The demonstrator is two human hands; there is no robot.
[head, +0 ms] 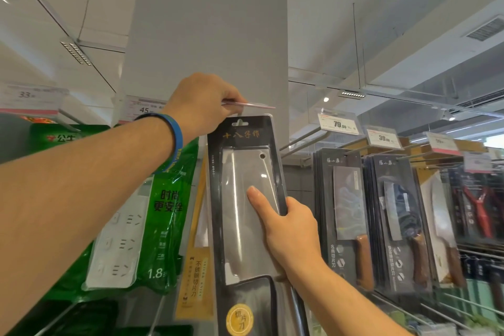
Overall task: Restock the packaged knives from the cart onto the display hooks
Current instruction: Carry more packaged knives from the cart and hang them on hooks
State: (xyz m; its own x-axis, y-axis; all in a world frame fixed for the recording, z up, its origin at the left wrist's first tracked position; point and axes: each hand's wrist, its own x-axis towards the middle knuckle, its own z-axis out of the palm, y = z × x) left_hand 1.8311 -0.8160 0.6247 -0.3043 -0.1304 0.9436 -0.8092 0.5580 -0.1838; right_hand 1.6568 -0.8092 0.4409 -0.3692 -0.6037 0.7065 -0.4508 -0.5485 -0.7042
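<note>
A green power-strip packet (163,199) marked "1.8" hangs at left. The left hand (201,109) pinches a clear, pink-edged price-tag flap (253,104). Below it, the black blister-packed steel cleaver (240,169) is gripped at its right edge by the right hand (291,229), unhung. Judged step: hanging; next, its hang hole (239,123) must meet the hook. A white tag (338,124) at right reads "79.00".

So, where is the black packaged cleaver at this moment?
In the head view the packaged cleaver is central, roughly upright in the right hand, just below the price tag that the left hand pinches, right of the green socket pack.
</note>
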